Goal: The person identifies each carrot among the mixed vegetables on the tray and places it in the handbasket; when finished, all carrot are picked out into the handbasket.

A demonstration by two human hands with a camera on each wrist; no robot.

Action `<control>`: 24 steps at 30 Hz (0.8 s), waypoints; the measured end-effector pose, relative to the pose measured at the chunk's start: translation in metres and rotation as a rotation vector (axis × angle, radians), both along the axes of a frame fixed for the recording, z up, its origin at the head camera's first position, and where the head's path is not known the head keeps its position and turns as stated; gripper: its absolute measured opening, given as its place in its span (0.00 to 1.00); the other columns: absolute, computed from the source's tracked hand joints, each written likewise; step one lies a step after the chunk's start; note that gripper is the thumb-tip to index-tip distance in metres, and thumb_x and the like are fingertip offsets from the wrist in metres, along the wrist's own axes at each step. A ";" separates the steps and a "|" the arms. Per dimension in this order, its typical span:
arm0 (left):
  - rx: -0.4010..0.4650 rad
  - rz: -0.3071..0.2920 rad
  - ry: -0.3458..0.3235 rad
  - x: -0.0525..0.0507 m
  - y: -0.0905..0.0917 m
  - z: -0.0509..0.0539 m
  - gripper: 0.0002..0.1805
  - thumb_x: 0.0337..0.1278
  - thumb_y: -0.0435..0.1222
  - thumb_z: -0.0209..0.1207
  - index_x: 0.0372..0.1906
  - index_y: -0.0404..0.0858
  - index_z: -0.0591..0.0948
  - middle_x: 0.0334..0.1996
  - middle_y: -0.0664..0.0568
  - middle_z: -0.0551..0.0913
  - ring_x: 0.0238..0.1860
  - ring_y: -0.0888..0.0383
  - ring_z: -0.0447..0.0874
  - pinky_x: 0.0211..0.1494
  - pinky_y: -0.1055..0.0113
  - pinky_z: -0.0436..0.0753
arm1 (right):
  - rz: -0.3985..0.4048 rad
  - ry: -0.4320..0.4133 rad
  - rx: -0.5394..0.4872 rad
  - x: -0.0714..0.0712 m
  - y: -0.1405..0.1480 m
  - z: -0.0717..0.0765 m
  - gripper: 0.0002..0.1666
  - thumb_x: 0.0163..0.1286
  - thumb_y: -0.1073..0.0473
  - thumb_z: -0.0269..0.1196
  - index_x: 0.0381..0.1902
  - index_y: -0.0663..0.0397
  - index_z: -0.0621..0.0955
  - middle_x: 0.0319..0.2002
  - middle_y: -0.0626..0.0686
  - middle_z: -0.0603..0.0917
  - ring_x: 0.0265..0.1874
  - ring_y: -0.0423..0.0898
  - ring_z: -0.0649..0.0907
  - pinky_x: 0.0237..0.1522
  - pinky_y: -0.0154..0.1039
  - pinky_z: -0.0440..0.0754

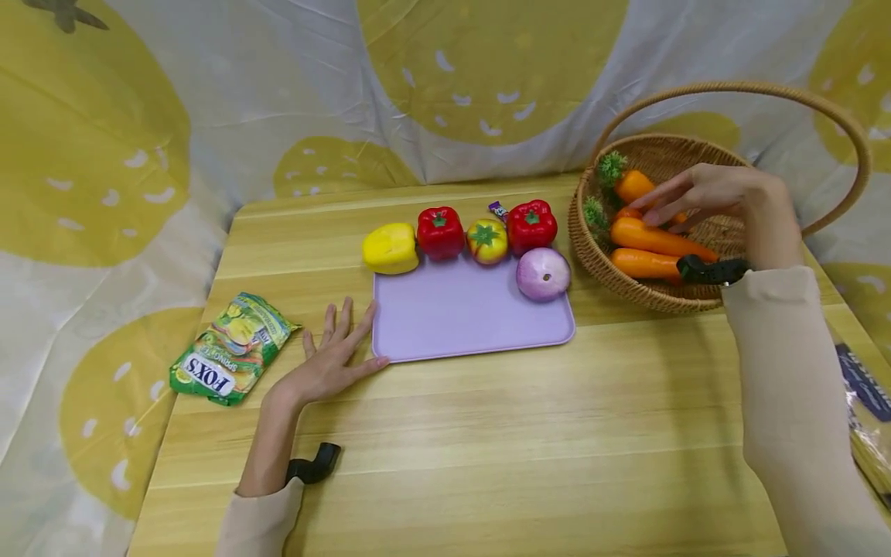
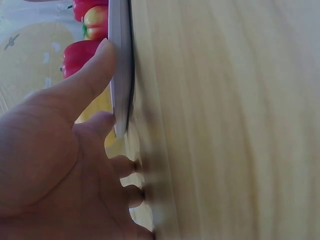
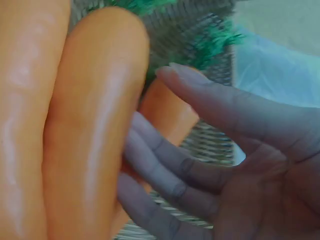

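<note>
My left hand [image 1: 330, 363] is spread at the left end of a lilac tray [image 1: 452, 317]; its thumb and index finger touch the tray's edge. Over a wicker basket [image 1: 592, 263] at the right, my right hand [image 1: 724, 189] reaches in among several orange carrots [image 1: 661, 238] with green tops. In the right wrist view its fingertips lie against the side of a carrot [image 3: 97, 125], the thumb apart from it. Another carrot [image 3: 167, 107] lies behind the fingers. On the tray stand a yellow pepper [image 1: 391, 248], red peppers [image 1: 441, 234], a yellow-red tomato [image 1: 487, 241] and a purple onion [image 1: 543, 275].
A green FOX'S bag [image 1: 233, 348] lies left of my left hand. Behind the tray is a small purple wrapped sweet [image 1: 497, 210]. The basket's tall handle [image 1: 731, 87] arches above it. A gold-and-blue packet [image 1: 866, 410] sits at the table's right edge.
</note>
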State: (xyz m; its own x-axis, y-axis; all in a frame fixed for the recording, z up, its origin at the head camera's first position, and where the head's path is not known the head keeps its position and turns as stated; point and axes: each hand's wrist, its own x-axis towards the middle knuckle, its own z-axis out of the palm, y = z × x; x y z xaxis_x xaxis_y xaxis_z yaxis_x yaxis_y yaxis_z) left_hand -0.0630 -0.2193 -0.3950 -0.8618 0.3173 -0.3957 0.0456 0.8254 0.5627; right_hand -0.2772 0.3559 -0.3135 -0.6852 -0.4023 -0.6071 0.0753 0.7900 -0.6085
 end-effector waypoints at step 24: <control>-0.012 0.040 0.116 -0.013 0.002 0.020 0.44 0.76 0.55 0.54 0.85 0.46 0.47 0.84 0.33 0.34 0.83 0.31 0.26 0.75 0.23 0.29 | 0.113 0.310 -0.164 0.081 -0.105 0.065 0.33 0.82 0.38 0.51 0.79 0.40 0.67 0.78 0.48 0.68 0.76 0.50 0.67 0.76 0.48 0.67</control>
